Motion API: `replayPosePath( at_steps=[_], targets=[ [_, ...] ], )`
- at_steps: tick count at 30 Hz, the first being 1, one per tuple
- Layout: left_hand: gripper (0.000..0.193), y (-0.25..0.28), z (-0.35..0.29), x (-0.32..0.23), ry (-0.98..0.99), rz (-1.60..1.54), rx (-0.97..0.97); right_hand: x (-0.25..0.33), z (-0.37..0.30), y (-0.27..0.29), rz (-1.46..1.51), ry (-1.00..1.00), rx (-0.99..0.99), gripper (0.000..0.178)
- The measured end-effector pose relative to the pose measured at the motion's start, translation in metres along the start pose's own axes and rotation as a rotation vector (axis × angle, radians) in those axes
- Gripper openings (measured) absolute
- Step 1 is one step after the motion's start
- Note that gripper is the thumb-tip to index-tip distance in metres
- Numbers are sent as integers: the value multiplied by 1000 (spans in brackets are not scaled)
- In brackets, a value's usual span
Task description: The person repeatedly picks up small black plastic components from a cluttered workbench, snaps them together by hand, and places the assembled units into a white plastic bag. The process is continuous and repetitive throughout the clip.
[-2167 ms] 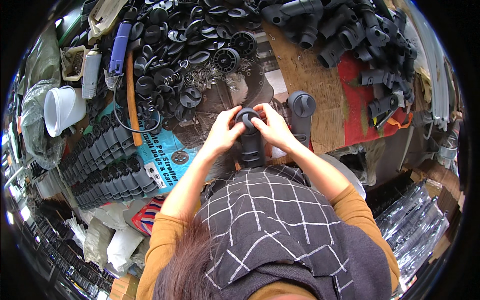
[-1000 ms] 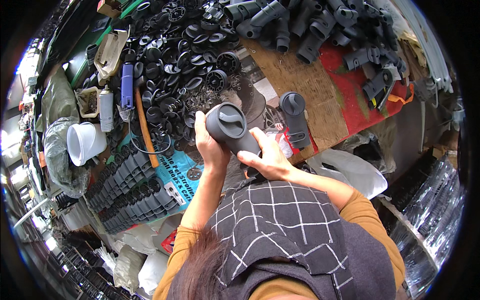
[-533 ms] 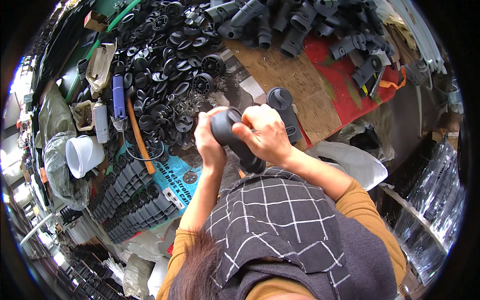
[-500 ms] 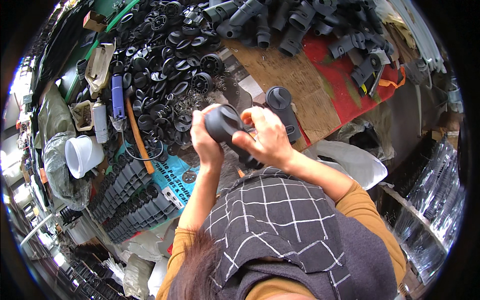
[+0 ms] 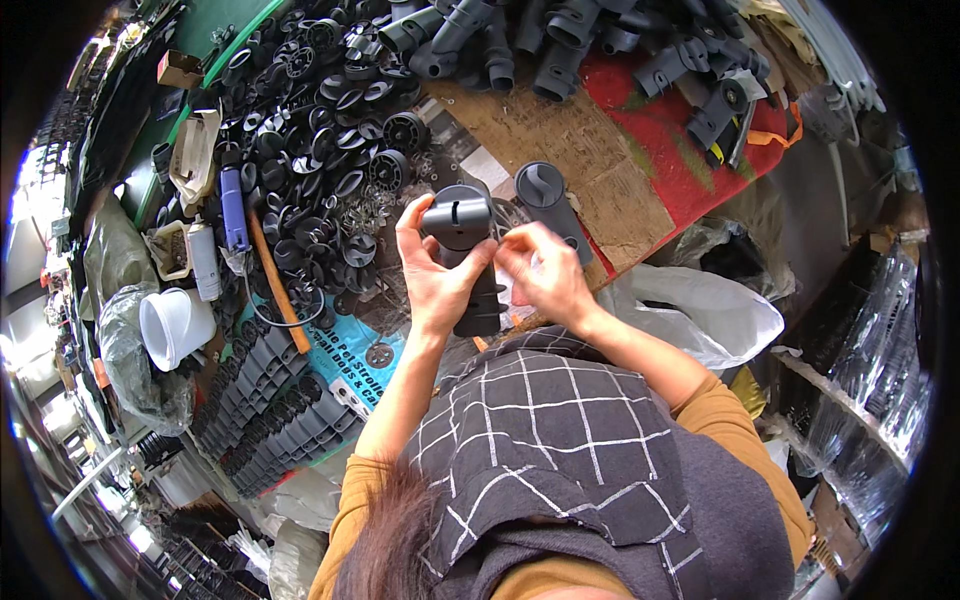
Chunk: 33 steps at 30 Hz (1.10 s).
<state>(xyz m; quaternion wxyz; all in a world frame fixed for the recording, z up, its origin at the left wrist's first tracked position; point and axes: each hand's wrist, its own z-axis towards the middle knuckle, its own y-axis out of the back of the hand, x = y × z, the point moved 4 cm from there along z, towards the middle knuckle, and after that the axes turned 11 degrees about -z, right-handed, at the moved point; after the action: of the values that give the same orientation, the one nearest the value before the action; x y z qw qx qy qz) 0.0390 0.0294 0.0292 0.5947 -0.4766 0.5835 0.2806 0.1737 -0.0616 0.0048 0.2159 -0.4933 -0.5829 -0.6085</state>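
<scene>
My left hand (image 5: 438, 285) is closed around a dark grey plastic joint piece (image 5: 462, 218) with a round, slotted head and a ribbed lower stem. The slot in the head faces up toward me, and my thumb presses on its near side. At the right side of that head, my right hand (image 5: 552, 278) has its fingertips pinched together. Whatever they hold, if anything, is too small to make out. Just beyond my right hand, a similar grey joint piece (image 5: 541, 186) with a round cap lies on the table.
Many black knobs and wheels (image 5: 300, 150) cover the far left, beside small metal springs (image 5: 345, 220). Grey tube fittings (image 5: 560, 60) pile up at the back. A hammer with a wooden handle (image 5: 280, 285), a purple tool (image 5: 233, 205), a spray can (image 5: 203, 260) and a white bucket (image 5: 178, 330) stand left.
The joint piece has been turned in my left hand, so its slotted side now shows instead of its capped face. My right hand has shifted from gripping its stem to pinching beside its head.
</scene>
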Motion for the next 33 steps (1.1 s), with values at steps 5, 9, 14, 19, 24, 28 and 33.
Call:
replayPosePath(
  at_steps=[5, 9, 14, 19, 24, 28, 33],
  targets=[
    [81, 0, 6, 4, -211, 437, -4, -60, 16, 10, -637, -168, -528, 67],
    [81, -4, 12, 17, -103, 356, -12, -88, 12, 11, 378, -361, -225, 46],
    [78, -25, 19, 41, -158, 517, -4, -48, -10, -5, -320, -33, -341, 44],
    [69, 10, 21, 17, -91, 139, -96, -60, -14, -20, 21, -90, -327, 33],
    [44, 23, 18, 15, -110, 99, -24, -23, -8, -48, 894, -405, 340, 69],
    [42, 13, 16, 36, -105, 137, 82, -10, -9, -31, 986, -239, -49, 45],
    [76, 12, 44, 41, -232, 1279, 185, -43, -33, -21, 1152, -327, -46, 31]
  ],
)
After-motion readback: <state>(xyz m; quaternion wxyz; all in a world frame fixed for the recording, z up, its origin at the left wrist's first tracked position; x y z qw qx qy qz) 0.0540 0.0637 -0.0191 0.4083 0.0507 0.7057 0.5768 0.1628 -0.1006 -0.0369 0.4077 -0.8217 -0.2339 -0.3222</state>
